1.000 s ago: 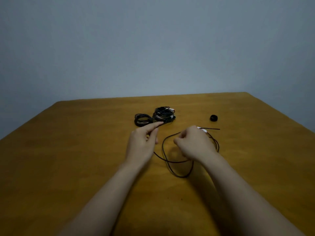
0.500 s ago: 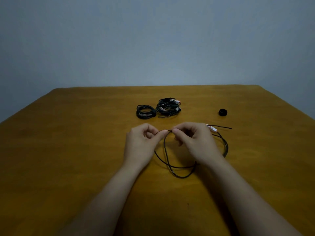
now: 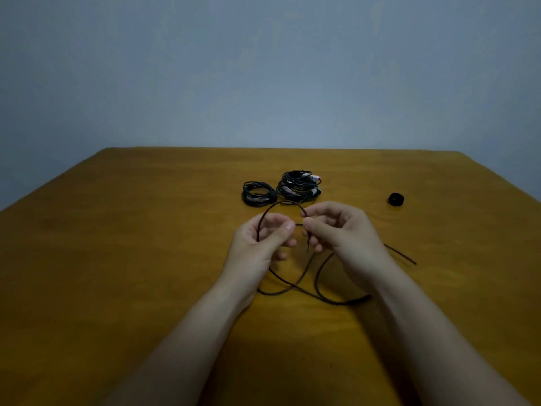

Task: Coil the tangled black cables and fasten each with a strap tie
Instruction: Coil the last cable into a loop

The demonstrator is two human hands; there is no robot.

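A thin black cable (image 3: 295, 288) lies in loose loops on the wooden table (image 3: 117, 259) in front of me. Both hands hold it just above the table. My left hand (image 3: 257, 247) pinches one part of it, and my right hand (image 3: 342, 232) pinches another a little to the right. Between the two hands the cable rises in an arch. Its far end trails out to the right of my right wrist. Behind the hands lie a small coiled cable (image 3: 258, 194) and a larger bundle of coiled cables (image 3: 298, 187) with light-coloured plugs.
A small black roll of strap tie (image 3: 396, 198) sits on the table at the back right. The table's far edge runs along a plain grey wall.
Both hands have lifted the cable and drawn slightly apart, so an arch of cable now stands between them. The loops on the table have shifted.
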